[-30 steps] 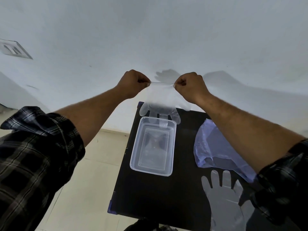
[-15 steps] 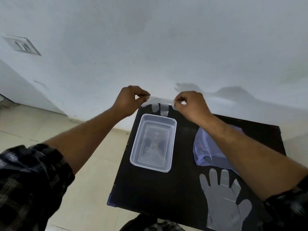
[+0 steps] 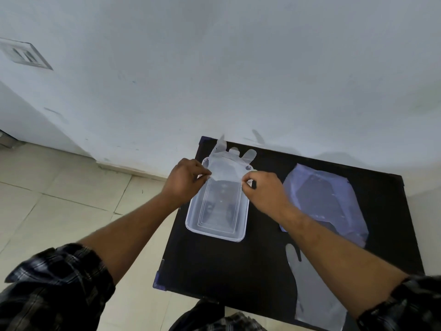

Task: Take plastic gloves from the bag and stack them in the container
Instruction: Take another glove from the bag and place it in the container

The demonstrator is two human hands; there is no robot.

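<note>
a: what are the fingers doing?

b: the left hand [image 3: 185, 181] has its thumb and finger tips pinched tight on the left edge of a clear glove [image 3: 226, 167]. the right hand [image 3: 261, 189] pinches the right edge the same way. the other fingers are curled in.

a: where is the glove?

b: it is pulled flat between the two hands, over the far end of the container [image 3: 216, 211]. its finger parts poke past the far rim, toward the wall [image 3: 238, 68]. i cannot tell if it touches the rim.

a: what is in the container?

b: it is see-through, and i cannot tell if anything lies inside.

a: what else is on the table [image 3: 238, 271]?

b: the table is black. a thin bluish bag [image 3: 327, 201] lies flat to the right of the container. another glove [image 3: 312, 290] lies flat near the front right corner. the right arm goes across both, so it hides part of the bag and part of that glove.

a: and around the table?

b: a pale tile floor [image 3: 59, 211] is on the left. checked sleeves [image 3: 55, 290] show at the bottom. a switch plate [image 3: 23, 54] is up on the wall.
</note>
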